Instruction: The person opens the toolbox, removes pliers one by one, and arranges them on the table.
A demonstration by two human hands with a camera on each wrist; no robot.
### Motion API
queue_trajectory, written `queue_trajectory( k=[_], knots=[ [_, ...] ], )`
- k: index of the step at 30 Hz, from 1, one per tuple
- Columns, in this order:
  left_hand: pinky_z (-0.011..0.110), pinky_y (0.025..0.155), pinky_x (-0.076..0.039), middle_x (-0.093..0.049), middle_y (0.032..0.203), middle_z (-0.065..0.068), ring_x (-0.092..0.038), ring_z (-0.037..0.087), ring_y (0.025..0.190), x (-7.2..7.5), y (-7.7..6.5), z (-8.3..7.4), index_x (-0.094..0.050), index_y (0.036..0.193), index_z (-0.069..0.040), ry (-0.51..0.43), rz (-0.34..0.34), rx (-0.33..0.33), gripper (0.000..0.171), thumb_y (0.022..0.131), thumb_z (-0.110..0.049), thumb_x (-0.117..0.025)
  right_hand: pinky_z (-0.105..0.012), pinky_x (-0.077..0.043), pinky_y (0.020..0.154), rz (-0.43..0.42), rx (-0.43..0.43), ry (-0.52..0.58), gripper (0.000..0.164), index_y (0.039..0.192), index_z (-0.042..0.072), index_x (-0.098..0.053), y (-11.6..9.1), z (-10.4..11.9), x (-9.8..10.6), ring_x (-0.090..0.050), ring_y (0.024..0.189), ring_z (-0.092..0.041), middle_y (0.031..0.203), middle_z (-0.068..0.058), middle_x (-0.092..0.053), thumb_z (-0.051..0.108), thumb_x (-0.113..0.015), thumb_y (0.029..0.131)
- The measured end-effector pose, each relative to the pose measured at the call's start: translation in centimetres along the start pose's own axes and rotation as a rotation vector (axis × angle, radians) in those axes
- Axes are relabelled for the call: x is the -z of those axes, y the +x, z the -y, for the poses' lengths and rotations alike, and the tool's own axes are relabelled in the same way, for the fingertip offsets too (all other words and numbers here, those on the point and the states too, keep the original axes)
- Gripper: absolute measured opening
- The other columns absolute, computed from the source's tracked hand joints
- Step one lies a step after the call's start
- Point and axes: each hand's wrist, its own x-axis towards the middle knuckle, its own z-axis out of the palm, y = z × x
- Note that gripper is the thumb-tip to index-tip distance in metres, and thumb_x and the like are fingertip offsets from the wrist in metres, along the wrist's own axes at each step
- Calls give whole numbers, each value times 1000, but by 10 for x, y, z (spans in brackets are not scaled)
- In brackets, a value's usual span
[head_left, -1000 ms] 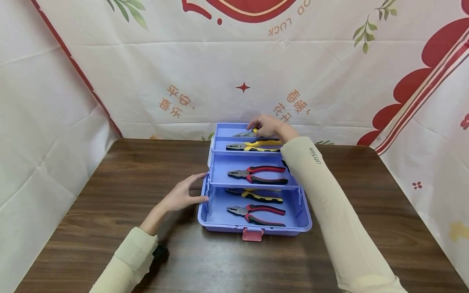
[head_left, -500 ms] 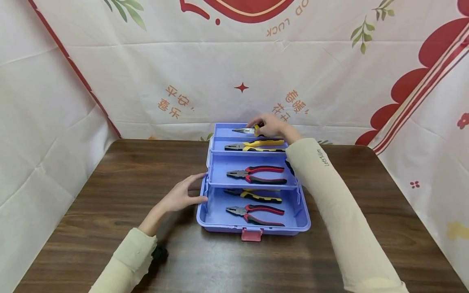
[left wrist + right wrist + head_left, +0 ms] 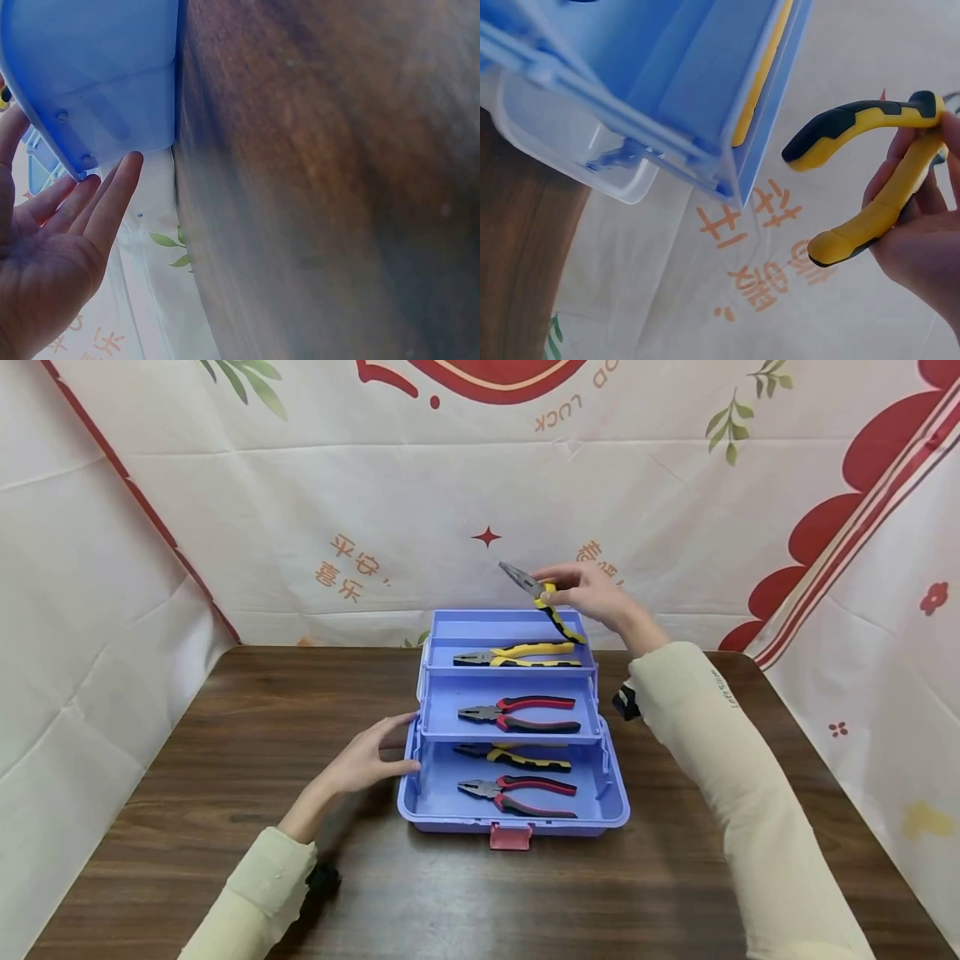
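Note:
My right hand [image 3: 600,593] grips a pair of needle-nose pliers [image 3: 522,580] with yellow and black handles, up over the back tray of a blue toolbox [image 3: 513,823]. In the right wrist view the handles of those pliers [image 3: 877,214] spread apart, with the fingers round one of them. On the other side, my left hand [image 3: 363,760] rests at the box's left rim, thumb and fingers spread. The left wrist view shows this hand [image 3: 67,232] with its fingertips right at the edge of the box wall [image 3: 127,90].
Yellow-black pliers [image 3: 525,655] lie in an upper tray and red-black pliers [image 3: 517,714] in the tray below. The bottom holds another red-black pair [image 3: 517,797] and a partly hidden yellow-black pair [image 3: 536,762]. A red latch [image 3: 511,837] hangs at the front. A printed cloth [image 3: 300,510] stands behind the table [image 3: 225,777].
My right hand has lifted the needle-nose pliers out of the back tray, upward and to the right, and their nose now points up and left. The left hand stays at the rim.

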Motion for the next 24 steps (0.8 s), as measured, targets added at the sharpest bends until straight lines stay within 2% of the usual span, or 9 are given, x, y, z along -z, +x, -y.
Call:
queue_trajectory(
  k=[6,10,15,20,24],
  knots=[
    [49,95,-27,-38,133,13,-32,28,121,1,-1,-1,-36,134,-7,-1,-4,0,72,74,-24,-72,-40,-32,94,-129,-175,167,45,130,12,-45,-21,-4,10,-42,109,-24,128,-11,-41,17,-57,87],
    [49,95,-27,-38,133,13,-32,29,121,0,-1,-1,-36,134,-7,-4,-4,-4,71,75,-23,-72,-39,-34,91,-204,-242,301,47,132,11,-42,-37,-14,14,-44,104,-23,125,-13,-41,15,-57,87],
    [48,95,-27,-37,133,11,-32,27,121,0,-1,-1,-36,134,-9,-17,-1,12,71,75,-24,-72,-41,-35,91,-264,-269,404,49,134,6,-38,-61,-28,19,-47,97,-17,121,-9,-39,12,-55,88],
    [48,95,-27,-38,133,12,-32,27,121,-1,-1,-1,-36,135,-10,-19,-1,6,71,75,-23,-72,-28,-44,78,-272,-286,449,52,134,2,-35,-85,-40,24,-53,86,-10,106,-4,-48,16,-56,88],
    [49,95,-27,-38,133,13,-32,28,121,-1,-1,-3,-36,135,-8,-24,0,-11,72,75,-22,-72,-22,-46,69,-274,-305,508,56,133,-1,-33,-104,-52,23,-56,81,-8,93,2,-54,16,-58,86]
  ],
)
